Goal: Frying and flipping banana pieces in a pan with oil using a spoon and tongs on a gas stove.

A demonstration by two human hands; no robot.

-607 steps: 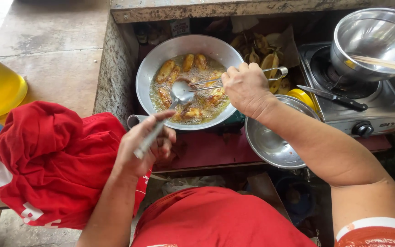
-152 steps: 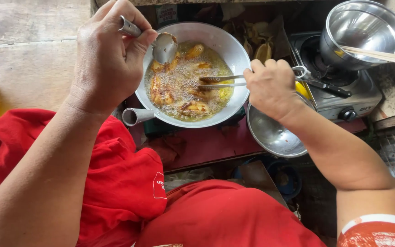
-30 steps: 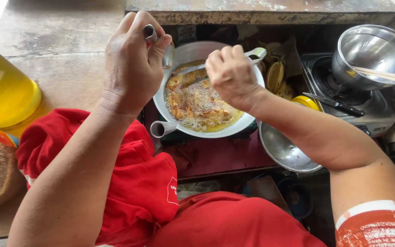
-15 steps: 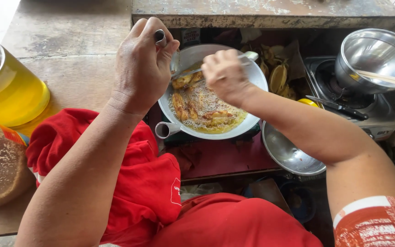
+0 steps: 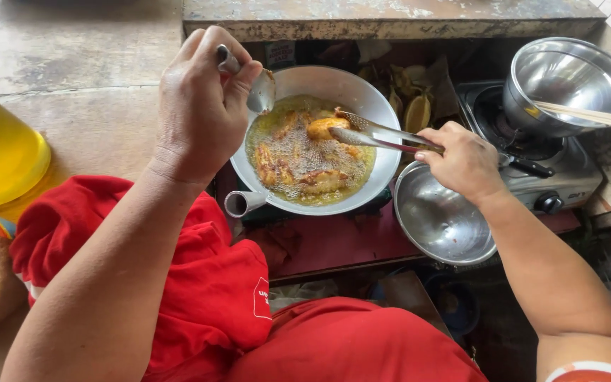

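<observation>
Over the pan [image 5: 383, 127], tongs [image 5: 380, 134] in the right hand [image 5: 464, 161] clamp a fried piece [image 5: 322, 128] (long axis left-right); left hand [image 5: 203, 106] fingers [image 5: 238, 76] grip a spoon [image 5: 259, 88] at the far-left rim.

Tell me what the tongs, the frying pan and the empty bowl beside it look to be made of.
Tongs: bare metal, probably steel, thin silvery arms with a bright glint.
Frying pan: metal, perhaps aluminium; pale grey, dull matte rim, hollow tube handle.
Empty bowl: polished metal, likely stainless steel, with mirror-like reflections on its inner wall.
</observation>
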